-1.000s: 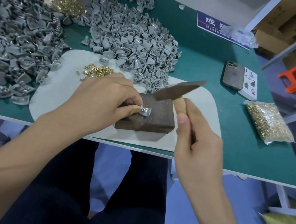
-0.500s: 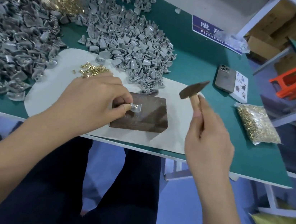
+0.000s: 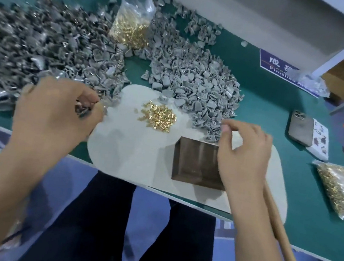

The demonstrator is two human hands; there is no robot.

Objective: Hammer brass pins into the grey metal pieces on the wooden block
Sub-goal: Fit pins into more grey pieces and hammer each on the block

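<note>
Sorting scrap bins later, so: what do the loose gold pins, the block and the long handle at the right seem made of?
Loose pins: probably brass, with a bright yellow shine.
Block: dark brown with a dull sheen; called wooden, though blur hides any grain.
Handle: likely bare wood, pale tan and matte.

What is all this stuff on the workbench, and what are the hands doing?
wooden block: one, dark brown, on the pale mat, nothing on top
mat: one, off-white, at the table's near edge
loose brass pins: small heap, gold, on the mat
grey metal pieces: two big piles, grey, behind the mat
pin bags: two, clear, one at the back, one far right
phone: one, grey, right
hammer handle: one, tan, beside the right wrist
left hand: grips a grey piece
right hand: fingers curled, over the block's right edge
</note>
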